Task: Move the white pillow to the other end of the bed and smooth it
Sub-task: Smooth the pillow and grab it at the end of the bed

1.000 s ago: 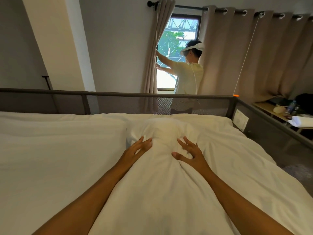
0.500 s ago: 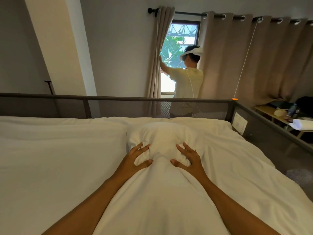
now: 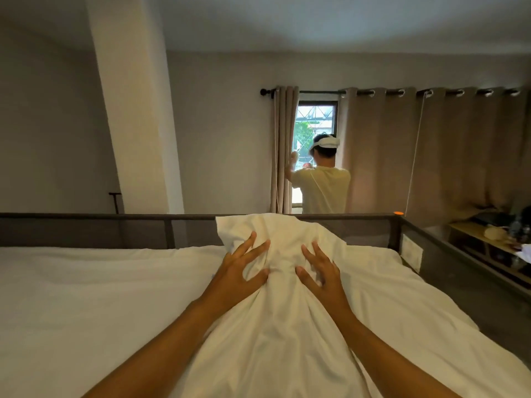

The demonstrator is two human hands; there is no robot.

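The white pillow (image 3: 283, 239) is raised off the bed, its far end lifted up against the grey rail, its near part running down between my forearms. My left hand (image 3: 240, 271) clutches its left side with fingers spread and the thumb pinching a fold. My right hand (image 3: 320, 272) grips the right side the same way. The cloth bunches between the two hands. The pillow's underside and far edge are hidden.
White bedding (image 3: 100, 297) covers the bed to the left and right. A grey mesh bed rail (image 3: 86, 222) runs across the far end and down the right side. Behind it a person (image 3: 323, 182) stands at the window between beige curtains (image 3: 431, 156). A wooden shelf (image 3: 482, 242) sits at right.
Both hands have closed on the pillow and lifted its far end up off the bed toward the rail. The view has tilted up, showing more wall and ceiling.
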